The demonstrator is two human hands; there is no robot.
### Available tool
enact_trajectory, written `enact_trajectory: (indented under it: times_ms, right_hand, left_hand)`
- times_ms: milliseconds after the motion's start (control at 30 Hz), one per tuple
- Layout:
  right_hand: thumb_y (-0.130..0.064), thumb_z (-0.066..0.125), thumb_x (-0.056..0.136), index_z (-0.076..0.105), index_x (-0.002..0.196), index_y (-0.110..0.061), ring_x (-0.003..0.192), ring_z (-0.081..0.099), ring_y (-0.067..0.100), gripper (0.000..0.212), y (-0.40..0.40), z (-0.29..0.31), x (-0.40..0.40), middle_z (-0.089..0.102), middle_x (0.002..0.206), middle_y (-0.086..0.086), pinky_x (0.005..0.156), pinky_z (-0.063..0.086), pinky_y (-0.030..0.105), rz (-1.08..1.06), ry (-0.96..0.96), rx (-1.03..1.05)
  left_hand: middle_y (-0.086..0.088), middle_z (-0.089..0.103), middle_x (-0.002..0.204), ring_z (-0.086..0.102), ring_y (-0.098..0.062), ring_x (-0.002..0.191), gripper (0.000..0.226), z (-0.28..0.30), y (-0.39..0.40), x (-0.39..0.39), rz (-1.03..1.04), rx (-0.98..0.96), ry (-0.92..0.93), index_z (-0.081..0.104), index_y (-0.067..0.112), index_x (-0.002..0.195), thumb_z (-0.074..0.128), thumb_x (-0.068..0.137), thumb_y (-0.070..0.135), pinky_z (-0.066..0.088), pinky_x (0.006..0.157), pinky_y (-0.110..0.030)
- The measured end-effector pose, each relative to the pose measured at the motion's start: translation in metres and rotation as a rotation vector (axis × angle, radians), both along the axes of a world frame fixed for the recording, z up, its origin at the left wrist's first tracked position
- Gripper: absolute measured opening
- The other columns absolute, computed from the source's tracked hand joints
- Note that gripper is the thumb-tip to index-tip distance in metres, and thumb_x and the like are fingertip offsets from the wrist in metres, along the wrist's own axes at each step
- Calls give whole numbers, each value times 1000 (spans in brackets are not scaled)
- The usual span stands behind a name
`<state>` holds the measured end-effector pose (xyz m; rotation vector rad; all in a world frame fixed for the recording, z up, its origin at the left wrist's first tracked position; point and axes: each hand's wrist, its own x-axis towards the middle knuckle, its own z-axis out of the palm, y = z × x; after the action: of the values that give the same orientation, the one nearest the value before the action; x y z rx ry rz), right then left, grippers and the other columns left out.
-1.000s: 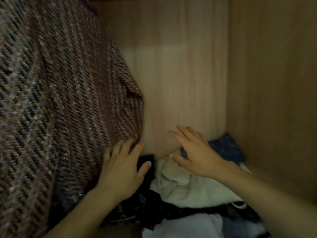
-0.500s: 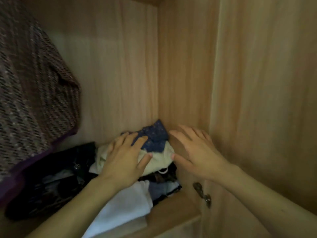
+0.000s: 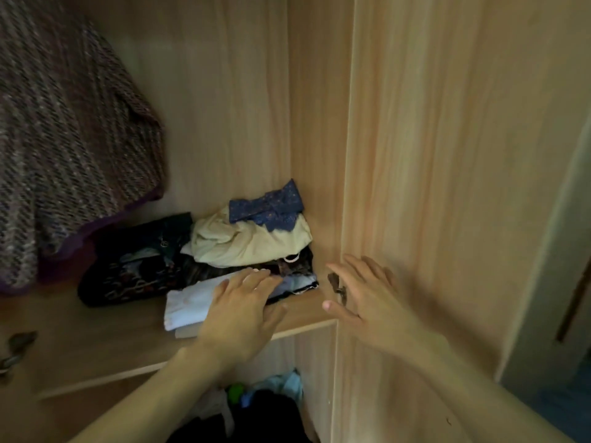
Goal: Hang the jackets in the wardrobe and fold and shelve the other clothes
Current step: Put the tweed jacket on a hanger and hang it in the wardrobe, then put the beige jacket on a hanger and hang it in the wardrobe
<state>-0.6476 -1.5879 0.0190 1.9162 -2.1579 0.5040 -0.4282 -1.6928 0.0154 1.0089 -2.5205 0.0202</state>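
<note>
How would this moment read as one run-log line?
left hand: open, over folded white cloth | right hand: open, empty | hanging brown tweed jacket | wooden shelf

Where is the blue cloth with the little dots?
The blue dotted cloth sits on top of the cream garment, at the back right corner of the wardrobe shelf, beyond both hands.

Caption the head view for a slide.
Both open hands, left and right, hover over folded clothes on the wardrobe shelf.
</note>
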Motion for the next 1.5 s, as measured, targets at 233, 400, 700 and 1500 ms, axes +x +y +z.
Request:
enact_trajectory:
  times_ms: [233, 400, 700, 1500]
  right_hand:
    - [-73, 11, 87, 28, 142, -39, 138, 28, 21, 67, 77, 2, 9, 30, 150, -8, 109, 30, 51, -200, 16, -32]
    - [-73, 8, 85, 28, 145, -34, 138, 29, 23, 75, 140, -7, 24, 31, 150, -5, 110, 27, 52, -431, -14, 24]
    - [-81, -9, 79, 31, 148, -33, 149, 14, 30, 94, 303, -38, 79, 26, 159, -3, 114, 22, 56, -950, -21, 94]
    - [-67, 24, 90, 41, 143, -27, 137, 37, 21, 68, 799, -127, 141, 40, 149, -1, 106, 36, 44, -1558, -222, -97]
  left_hand:
    - [12, 49, 141, 41, -19, 133, 75, 2, 30, -28, -220, -16, 4, 52, 32, 136, 13, 81, 65, 34, 108, -42]
    - [6, 59, 134, 52, -23, 124, 65, -17, 49, -48, -483, 17, 78, 61, 27, 128, 25, 89, 64, 44, 100, -45]
    - [6, 60, 136, 53, -19, 126, 64, -72, 156, -101, -936, 196, 108, 61, 29, 128, 27, 89, 66, 38, 105, -36]
    - [2, 53, 140, 47, -21, 127, 84, -123, 629, -179, -1405, 242, -209, 59, 29, 132, 21, 76, 79, 39, 105, -37]
